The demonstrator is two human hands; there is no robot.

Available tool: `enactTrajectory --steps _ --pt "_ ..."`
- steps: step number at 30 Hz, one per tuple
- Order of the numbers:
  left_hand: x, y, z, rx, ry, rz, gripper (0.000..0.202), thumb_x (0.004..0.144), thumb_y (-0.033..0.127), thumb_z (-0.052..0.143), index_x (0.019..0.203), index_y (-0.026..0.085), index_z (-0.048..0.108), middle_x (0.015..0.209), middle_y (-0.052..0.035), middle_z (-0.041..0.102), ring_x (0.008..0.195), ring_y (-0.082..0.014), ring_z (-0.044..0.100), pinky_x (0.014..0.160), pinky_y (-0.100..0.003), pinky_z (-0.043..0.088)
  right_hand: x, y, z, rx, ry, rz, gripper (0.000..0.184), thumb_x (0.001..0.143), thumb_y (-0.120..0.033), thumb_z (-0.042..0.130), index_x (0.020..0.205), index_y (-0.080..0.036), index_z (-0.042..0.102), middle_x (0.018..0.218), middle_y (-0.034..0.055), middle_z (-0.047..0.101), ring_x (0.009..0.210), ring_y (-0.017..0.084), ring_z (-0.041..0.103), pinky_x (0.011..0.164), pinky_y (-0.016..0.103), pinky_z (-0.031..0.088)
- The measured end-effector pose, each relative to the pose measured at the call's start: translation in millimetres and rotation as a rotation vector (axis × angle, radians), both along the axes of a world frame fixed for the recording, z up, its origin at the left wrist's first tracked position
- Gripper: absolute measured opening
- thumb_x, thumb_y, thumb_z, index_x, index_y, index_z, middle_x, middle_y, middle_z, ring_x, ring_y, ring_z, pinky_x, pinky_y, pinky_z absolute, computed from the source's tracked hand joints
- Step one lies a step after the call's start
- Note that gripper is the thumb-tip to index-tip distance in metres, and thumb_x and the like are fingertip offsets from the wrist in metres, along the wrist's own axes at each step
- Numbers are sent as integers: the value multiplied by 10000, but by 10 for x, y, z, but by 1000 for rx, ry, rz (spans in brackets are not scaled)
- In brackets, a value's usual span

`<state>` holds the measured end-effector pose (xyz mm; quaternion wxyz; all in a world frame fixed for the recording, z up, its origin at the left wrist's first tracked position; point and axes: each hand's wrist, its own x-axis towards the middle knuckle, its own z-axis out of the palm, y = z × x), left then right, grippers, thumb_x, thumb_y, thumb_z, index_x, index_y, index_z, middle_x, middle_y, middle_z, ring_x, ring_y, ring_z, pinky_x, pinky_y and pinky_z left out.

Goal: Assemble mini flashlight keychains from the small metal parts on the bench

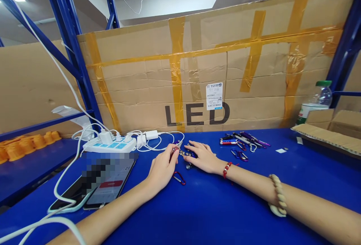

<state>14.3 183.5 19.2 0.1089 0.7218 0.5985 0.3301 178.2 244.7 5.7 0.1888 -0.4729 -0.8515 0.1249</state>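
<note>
My left hand [163,166] is closed around a small red keychain flashlight [174,151], mostly hidden by the fingers. A red carabiner [179,178] lies on the blue table just below that hand. Palm down, my right hand [203,157] rests on the table with its fingers spread. Small round silvery pieces, like button cells [183,153], lie between the two hands and partly under the right fingers. Close to the right thumb is a small dark metal part [188,166].
Several metal keychain flashlights [229,142] and loose carabiners [239,155] lie to the right. Phones [111,184], a power strip [113,145] and white cables occupy the left. Cardboard [197,68] stands behind; an open box [329,136] and a bottle [316,100] are far right.
</note>
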Motion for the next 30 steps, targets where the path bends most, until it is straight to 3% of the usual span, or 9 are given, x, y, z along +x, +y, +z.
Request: enactTrajectory --steps 4,13,30 --pt "0 -10 7 4 14 -2 298 880 409 237 982 266 478 696 57 590 684 -110 561 614 -213 343 -5 8 -13 17 16 6 578 827 -516 407 1279 -158 446 1381 74 306 1277 231 232 1045 429 126" --pt "6 -13 14 1 7 -5 289 878 414 244 965 268 478 696 57 586 679 -110 557 609 -216 334 -1 -29 -37 100 45 5 533 797 -454 474 1220 -132 505 1260 89 433 1152 250 371 989 386 251" --pt "10 -23 18 -12 13 -21 286 876 408 244 963 271 479 697 50 587 679 -120 557 602 -206 329 -9 -59 -46 136 40 9 517 834 -461 422 1206 -115 514 1269 112 441 1185 238 359 1001 397 227"
